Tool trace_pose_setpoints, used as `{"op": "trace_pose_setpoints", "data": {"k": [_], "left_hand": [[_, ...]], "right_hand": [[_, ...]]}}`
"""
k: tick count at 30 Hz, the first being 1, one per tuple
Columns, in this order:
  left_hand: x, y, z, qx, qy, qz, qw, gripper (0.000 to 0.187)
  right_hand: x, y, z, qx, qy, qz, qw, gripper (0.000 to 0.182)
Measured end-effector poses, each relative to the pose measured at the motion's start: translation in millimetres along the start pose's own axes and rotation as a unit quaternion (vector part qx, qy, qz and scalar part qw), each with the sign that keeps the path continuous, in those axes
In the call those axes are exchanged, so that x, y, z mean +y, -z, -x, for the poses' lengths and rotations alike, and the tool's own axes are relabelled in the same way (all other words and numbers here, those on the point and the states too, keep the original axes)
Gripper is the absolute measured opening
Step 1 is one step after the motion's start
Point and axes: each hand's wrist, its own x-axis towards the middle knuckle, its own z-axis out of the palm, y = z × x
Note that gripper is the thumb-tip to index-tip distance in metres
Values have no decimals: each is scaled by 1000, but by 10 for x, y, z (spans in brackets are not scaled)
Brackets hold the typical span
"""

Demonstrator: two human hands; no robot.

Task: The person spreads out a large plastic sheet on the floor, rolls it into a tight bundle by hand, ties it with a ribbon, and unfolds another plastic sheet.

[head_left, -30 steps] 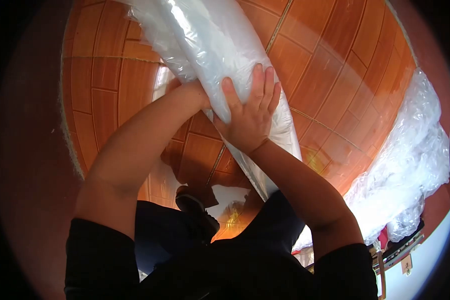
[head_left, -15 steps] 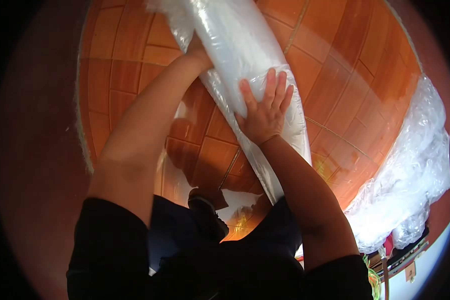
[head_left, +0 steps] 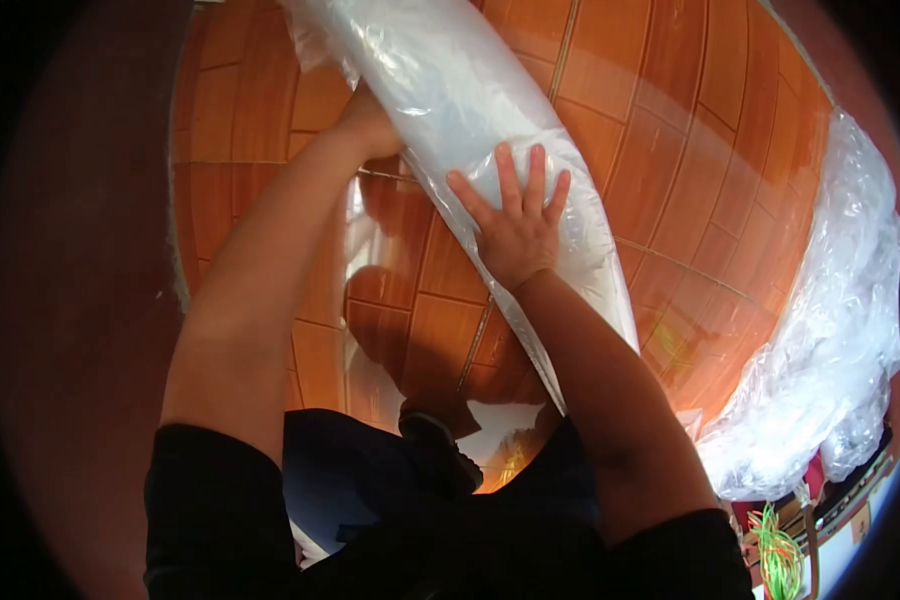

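A long bundle wrapped in clear plastic [head_left: 470, 90] runs diagonally from the top of the view down toward my legs, on an orange tiled floor. My right hand [head_left: 520, 225] lies palm down on its upper side, fingers spread, holding nothing. At the bundle's left edge is my left hand [head_left: 372, 125]; its fingers are hidden beneath the plastic, so their grip does not show.
Crumpled clear plastic [head_left: 820, 340] is heaped at the right. Green and orange strings [head_left: 776, 555] hang at the lower right. A dark shoe [head_left: 440, 450] stands below the bundle on the tiled floor [head_left: 660, 150].
The bundle's upper part and my left hand have shifted left in view. My right hand has moved slightly left on the plastic, its fingers still spread.
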Motion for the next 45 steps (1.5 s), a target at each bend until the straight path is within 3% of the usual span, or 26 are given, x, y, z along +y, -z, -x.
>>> {"op": "trace_pose_setpoints", "data": {"k": [2,4,7,9,12,17,18,20,21,23,25,28,30,32,35,38,41,45], "left_hand": [[-162,183,247,25,-106,-104,989,53],[-347,171,727,162,-119,-18,979,52],[226,218,892,287,-79,-132,945,52],[685,148,505,333,-118,-115,929,57],[878,-171,-306,340,141,-118,922,69],[587,-504,-745,418,132,-83,895,65],[559,-505,-781,437,120,-71,889,64],[517,-482,-842,400,126,-86,904,68],[491,-483,-878,394,122,-92,906,68],[463,-449,-917,379,115,-113,911,67],[460,-422,-968,365,115,-116,917,67],[427,-362,-1000,340,117,-134,923,67],[425,-359,-1036,327,125,-142,926,66],[434,-337,-1054,316,136,-150,927,65],[368,-377,-1050,308,132,-160,929,63],[364,-345,-1085,299,120,-163,933,65],[377,-354,-1049,294,105,-157,937,68],[345,-373,-1036,299,110,-156,935,70]], "right_hand": [[-17,-14,-28,4,18,1,1000,59],[-12,-18,-18,2,21,4,1000,59],[-34,29,-21,-4,33,-41,999,64],[-69,-1,-25,-20,39,-30,999,60],[-77,-125,-12,-4,48,-25,999,59],[-120,-38,-107,-38,93,73,992,51],[-92,-22,-47,-11,78,13,997,50],[-103,48,121,46,41,-106,992,49],[51,263,277,47,14,-304,951,50],[369,529,751,-15,-85,-380,921,47],[602,619,1293,-107,-191,-276,936,60],[763,579,1753,-1,-422,-352,836,39],[939,429,1687,-58,-511,-326,794,33],[1148,339,1222,-73,-648,-387,652,38],[1136,155,657,-181,-671,-201,691,43],[1164,20,564,-132,-687,-168,694,40],[1069,-108,607,-1,-670,-126,731,36],[1045,-213,589,34,-668,-83,738,33]]}}
